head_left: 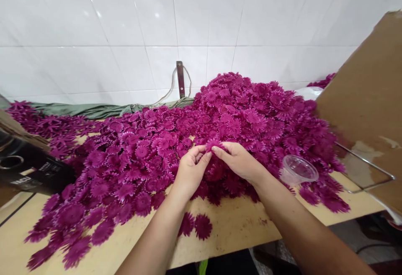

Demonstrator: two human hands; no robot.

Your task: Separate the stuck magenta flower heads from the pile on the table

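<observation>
Both hands meet at the middle of the view, over the front of a large heap of magenta flower heads [251,116]. Between their fingertips is one magenta flower [214,144]. My left hand [192,168] pinches its left side with thumb and forefinger. On its right side, my right hand [238,160] has thumb and fingers closed. The flower's underside and some fingertips are hidden. Two loose flowers [203,227] lie on the wooden table [232,235] below my wrists.
Right of my right hand stands a clear plastic cup [300,169]. A cardboard sheet [367,99] with a metal wire frame [367,162] rises at the right. At the left is a black box [34,168]. Green cloth [84,109] lies along the tiled wall.
</observation>
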